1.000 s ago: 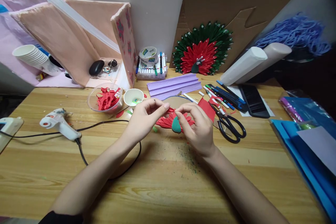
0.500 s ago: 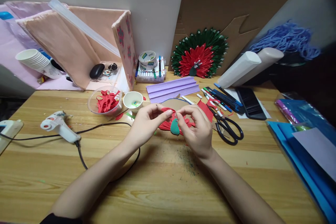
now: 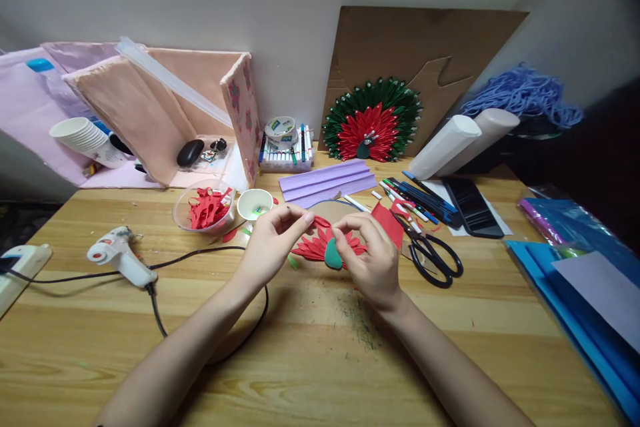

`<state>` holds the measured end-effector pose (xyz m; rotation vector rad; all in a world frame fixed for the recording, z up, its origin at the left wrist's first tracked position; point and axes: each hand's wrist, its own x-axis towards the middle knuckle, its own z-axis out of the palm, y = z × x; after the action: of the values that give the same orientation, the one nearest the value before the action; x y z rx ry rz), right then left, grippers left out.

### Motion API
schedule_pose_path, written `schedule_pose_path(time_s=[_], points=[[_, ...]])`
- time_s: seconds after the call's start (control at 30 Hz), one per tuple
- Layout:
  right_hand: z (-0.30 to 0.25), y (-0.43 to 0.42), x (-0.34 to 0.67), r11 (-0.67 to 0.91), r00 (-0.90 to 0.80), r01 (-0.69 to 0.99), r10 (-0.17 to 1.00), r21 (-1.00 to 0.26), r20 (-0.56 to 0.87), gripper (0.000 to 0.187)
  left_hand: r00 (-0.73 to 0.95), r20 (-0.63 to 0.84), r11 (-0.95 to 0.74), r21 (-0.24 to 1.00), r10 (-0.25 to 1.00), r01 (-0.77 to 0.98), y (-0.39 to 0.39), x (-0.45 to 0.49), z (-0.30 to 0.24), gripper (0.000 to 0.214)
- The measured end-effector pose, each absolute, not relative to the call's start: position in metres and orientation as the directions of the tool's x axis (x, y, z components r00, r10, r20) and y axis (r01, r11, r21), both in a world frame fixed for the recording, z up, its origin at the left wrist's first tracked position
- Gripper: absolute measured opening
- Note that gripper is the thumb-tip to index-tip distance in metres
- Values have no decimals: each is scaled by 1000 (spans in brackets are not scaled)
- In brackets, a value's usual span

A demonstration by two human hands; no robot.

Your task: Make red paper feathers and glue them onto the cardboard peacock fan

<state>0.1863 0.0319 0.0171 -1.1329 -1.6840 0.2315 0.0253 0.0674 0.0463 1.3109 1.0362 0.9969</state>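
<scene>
In front of me lies a fan of red paper petals with a green rounded piece at its lower middle. My left hand is closed in a pinch at the fan's upper left, with a red paper petal at its fingertips. My right hand pinches thumb against fingers just right of the green piece; anything between them is too small or hidden to make out. Part of the fan is covered by my right hand. Behind both hands lies a round cardboard piece.
Black-handled scissors lie right of the fan. A tub of red scraps, a paper cup and a corded glue gun are left. Purple folded paper, pens and a finished red-green fan are behind.
My hands, earlier together on the red paper, have come apart with a gap between their fingertips. More of the red fan shows. The view has tilted up slightly.
</scene>
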Motion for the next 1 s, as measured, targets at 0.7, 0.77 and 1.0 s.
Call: schedule_pose_path(time_s=[0.7, 0.77, 1.0], points=[[19, 32, 188, 547, -34, 541, 773, -639, 634, 11, 251, 17, -95, 949, 968, 302, 72, 10, 60, 19], [19, 32, 188, 547, -36, 541, 774, -639, 632, 11, 261, 24, -119, 927, 965, 356, 71, 9, 61, 19], [18, 31, 185, 543, -65, 541, 788, -642, 612, 9, 424, 327, -530, 626, 845, 572, 69, 5, 65, 16]])
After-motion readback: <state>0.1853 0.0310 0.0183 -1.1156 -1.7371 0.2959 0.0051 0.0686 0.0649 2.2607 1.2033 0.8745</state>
